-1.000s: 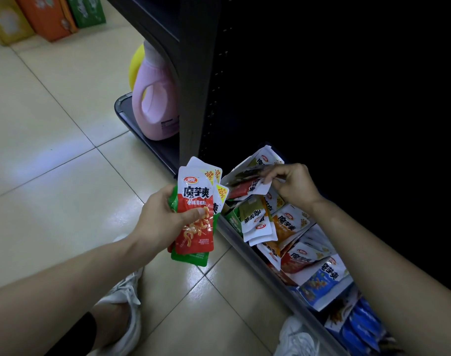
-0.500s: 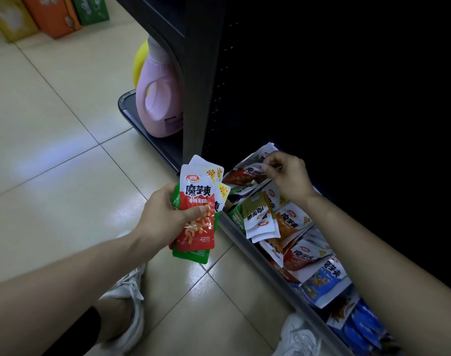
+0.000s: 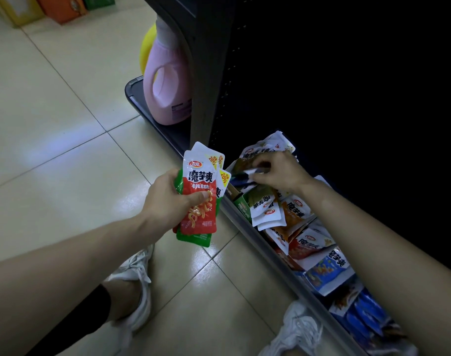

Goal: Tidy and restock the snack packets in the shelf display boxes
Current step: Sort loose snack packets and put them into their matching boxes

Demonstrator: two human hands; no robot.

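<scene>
My left hand (image 3: 167, 201) grips a fan of packets (image 3: 201, 176); my right hand (image 3: 283, 173) pinches one packet (image 3: 248, 172) on the shelf (image 3: 270, 258). A hasty tug could spill neighbours (image 3: 266, 202) onto the floor (image 3: 65, 124).

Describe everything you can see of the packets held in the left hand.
The fanned stack of packets is glossy pouches: front one white on top with dark lettering, red below; green ones behind, yellow 20% corners. The left hand grips it roughly upright above the floor, thumb across the front.
</scene>
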